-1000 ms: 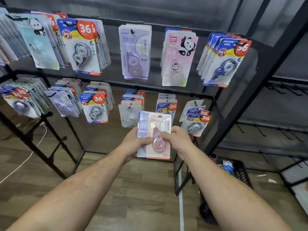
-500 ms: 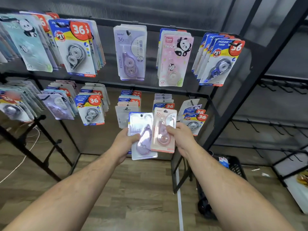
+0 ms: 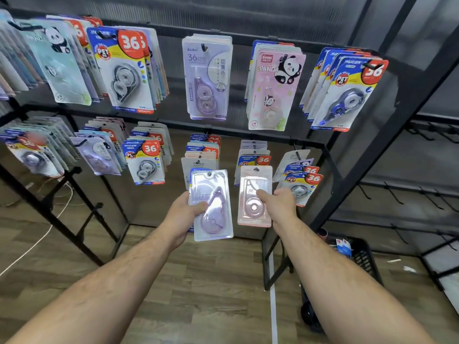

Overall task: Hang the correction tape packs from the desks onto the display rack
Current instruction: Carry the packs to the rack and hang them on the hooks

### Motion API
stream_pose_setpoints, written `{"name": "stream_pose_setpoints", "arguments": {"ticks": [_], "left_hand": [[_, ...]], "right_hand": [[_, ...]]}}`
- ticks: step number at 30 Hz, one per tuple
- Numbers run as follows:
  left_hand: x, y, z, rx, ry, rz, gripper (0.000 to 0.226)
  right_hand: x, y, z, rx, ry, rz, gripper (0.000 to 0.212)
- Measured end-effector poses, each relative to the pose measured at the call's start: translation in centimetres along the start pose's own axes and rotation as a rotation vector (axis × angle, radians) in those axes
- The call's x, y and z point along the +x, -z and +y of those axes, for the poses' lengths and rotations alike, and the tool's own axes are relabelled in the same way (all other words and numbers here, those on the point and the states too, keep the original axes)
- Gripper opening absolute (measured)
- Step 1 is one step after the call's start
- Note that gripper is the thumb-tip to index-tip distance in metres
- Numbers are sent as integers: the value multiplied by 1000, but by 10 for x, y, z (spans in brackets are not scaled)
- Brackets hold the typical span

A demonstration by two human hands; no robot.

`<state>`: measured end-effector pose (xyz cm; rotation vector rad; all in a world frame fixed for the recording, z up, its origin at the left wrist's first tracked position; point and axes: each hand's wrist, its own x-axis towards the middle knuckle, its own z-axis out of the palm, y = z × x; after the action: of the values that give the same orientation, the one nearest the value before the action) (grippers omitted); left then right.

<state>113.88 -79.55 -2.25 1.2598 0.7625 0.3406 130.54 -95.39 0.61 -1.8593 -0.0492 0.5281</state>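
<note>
My left hand grips a purple correction tape pack by its left edge, with at least one more pack behind it. My right hand pinches a pink correction tape pack by its right side, thumb across the front. Both packs are upright in front of the lower row of the black display rack. The pink pack's top sits just below a hook that carries a stack of packs. Many packs hang in two rows on the rack.
A black basket with a few items stands on the wood floor at the lower right, beside the rack's leg. Bare hooks line the rack section to the right. A white cable trails on the floor at left.
The two packs were held together one second ago; my hands have pulled them apart. The pink one went right and up toward the lower row, the purple one stayed left.
</note>
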Motion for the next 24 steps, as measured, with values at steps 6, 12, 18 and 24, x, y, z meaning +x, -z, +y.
{"name": "stream_pose_setpoints", "arguments": {"ticks": [6, 12, 18, 24], "left_hand": [[7, -3, 4, 15, -7, -25, 25], [10, -15, 7, 16, 7, -83, 22], [12, -31, 7, 36, 4, -131, 30], [12, -48, 9, 74, -27, -183, 35]], "right_hand": [[5, -3, -5, -100, 45, 75, 12], [-5, -2, -8, -145, 180, -58, 41], [-17, -1, -4, 8, 57, -198, 28], [-25, 0, -1, -55, 107, -208, 17]]}}
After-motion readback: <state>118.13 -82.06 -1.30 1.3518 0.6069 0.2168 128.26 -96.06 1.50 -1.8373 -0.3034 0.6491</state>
